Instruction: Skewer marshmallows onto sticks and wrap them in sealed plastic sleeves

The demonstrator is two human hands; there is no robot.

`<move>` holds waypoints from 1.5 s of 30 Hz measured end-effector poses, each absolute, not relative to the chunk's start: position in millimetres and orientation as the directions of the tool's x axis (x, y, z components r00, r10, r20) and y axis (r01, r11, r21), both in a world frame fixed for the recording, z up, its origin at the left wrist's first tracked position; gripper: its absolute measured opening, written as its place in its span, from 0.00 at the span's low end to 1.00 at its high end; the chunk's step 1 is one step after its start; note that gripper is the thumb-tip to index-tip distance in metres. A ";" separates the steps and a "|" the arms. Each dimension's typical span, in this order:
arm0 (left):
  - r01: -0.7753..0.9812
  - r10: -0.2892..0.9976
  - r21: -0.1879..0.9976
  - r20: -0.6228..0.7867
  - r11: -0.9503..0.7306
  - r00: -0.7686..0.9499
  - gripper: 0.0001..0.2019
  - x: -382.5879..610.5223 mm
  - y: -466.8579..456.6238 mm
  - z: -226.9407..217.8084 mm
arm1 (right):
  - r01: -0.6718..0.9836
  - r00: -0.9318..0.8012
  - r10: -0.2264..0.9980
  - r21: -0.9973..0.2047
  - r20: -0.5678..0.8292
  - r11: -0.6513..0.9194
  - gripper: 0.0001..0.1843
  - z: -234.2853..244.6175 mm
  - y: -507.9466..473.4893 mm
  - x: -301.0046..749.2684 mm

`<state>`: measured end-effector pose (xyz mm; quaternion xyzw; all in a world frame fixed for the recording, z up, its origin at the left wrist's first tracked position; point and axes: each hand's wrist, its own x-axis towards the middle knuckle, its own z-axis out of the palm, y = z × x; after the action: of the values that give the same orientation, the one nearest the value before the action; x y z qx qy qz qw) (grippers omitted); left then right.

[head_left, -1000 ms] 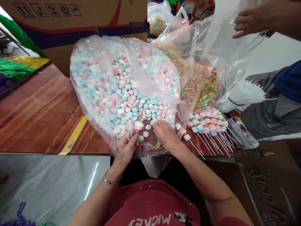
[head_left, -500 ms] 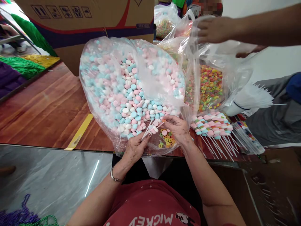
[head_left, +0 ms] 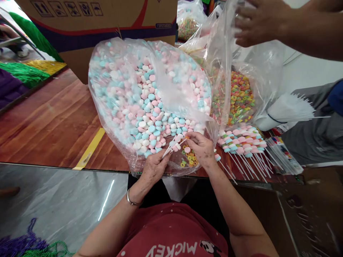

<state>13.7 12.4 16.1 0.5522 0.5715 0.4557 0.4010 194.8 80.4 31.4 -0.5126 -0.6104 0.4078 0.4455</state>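
My left hand is closed round several thin white sticks, some with pink and white marshmallows near their upper ends. In my right hand, thumb and fingertips pinch a small orange gummy ring at the tip of one stick. Both hands are over the open mouth of a big clear bag full of pink, white and blue marshmallows. Loose gummy rings in yellow, orange and green lie on the plastic under my right hand.
Finished-looking marshmallow skewers are piled at right, beside packaged sticks and a banded bundle of white sticks. Behind stands a bag of gummy rings, its plastic held by another person's hand. A cardboard box stands at back left.
The other person's hand has lifted the gummy ring bag's plastic higher. My hands stay almost in place, with the sticks drawn closer together. The view has shifted slightly.
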 end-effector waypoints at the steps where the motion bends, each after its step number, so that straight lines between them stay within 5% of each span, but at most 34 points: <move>1: 0.259 0.997 0.966 0.041 -0.021 -0.072 0.15 13.6 12.5 16.1 | 0.326 -0.089 0.978 -0.923 0.187 0.206 0.14 30.7 78.1 195.1; 7: 0.226 0.996 0.974 0.044 -0.026 -0.074 0.13 13.6 12.0 13.3 | 0.530 -0.138 0.877 -0.714 0.459 0.457 0.16 27.5 67.0 190.0; 15: 0.116 0.997 0.993 0.026 -0.017 -0.071 0.13 9.5 11.1 4.0 | 0.181 -0.179 0.973 -0.968 0.142 0.175 0.13 28.4 59.7 170.7; 21: -0.144 0.981 0.988 -0.083 0.058 -0.174 0.15 10.1 9.8 1.5 | 0.317 -0.206 0.963 -0.919 0.176 0.235 0.19 51.6 72.1 196.6; 23: -0.201 0.975 0.976 -0.121 0.082 -0.188 0.16 11.4 9.5 2.3 | 0.523 -0.216 0.959 -0.808 0.184 0.273 0.16 58.3 79.9 209.3; 26: -0.236 0.971 0.969 -0.128 0.078 -0.203 0.16 12.4 9.3 3.6 | 0.806 -0.391 0.919 -0.464 0.050 0.368 0.10 62.4 80.8 213.8; 29: -0.265 0.967 0.962 -0.121 0.059 -0.225 0.17 11.6 9.3 2.0 | 0.895 -0.436 0.894 -0.148 -0.104 0.420 0.10 61.4 70.6 203.6; 31: -0.276 0.965 0.960 -0.120 0.053 -0.234 0.17 10.5 9.3 -0.8 | 0.902 -0.432 0.892 -0.064 -0.130 0.428 0.10 60.4 65.2 197.2; 38: -0.293 0.962 0.953 -0.146 0.074 -0.232 0.17 10.6 9.7 -4.0 | 0.816 -0.451 0.892 -0.393 0.028 0.424 0.07 61.8 84.6 190.2; 45: -0.264 0.960 0.962 -0.142 0.075 -0.242 0.18 11.3 10.1 5.0 | 0.847 -0.519 0.841 -0.230 -0.156 0.480 0.14 67.3 104.6 164.3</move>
<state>11.3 10.1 5.0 0.3347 0.5202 0.5919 0.5168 164.3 104.6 67.3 -0.4905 -0.8600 0.1401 -0.0110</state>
